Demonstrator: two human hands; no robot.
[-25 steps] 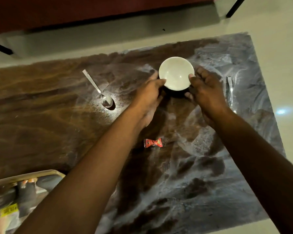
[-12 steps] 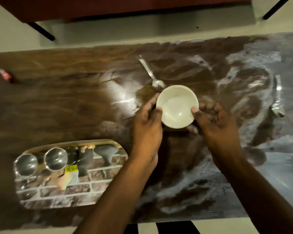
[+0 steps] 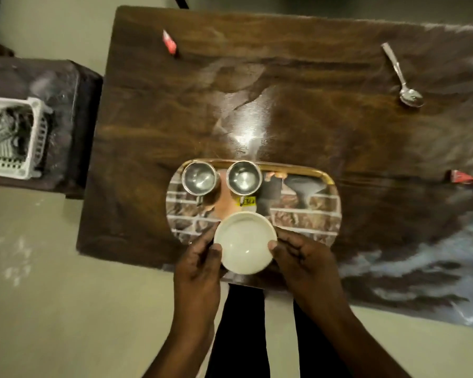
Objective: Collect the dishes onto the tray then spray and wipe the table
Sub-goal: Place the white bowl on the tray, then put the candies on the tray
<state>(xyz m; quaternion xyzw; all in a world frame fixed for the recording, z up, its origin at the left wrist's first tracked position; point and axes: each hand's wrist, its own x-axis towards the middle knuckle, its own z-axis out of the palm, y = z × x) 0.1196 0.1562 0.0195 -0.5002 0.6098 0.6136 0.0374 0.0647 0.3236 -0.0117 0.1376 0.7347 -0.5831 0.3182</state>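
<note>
White bowl (image 3: 245, 242) between left hand (image 3: 200, 264) and right hand (image 3: 303, 259), fingers curled against its rim.

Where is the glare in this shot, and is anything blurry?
Head view: a bright glare patch sits on the table just beyond the tray; the table's right side looks washed out and smeared; the white bowl and both steel cups stay fairly sharp.

The room is dim. A bright white shine sits on the table (image 3: 251, 137) just past the hands. The far right of the table looks blurry. The edges bend.
</note>
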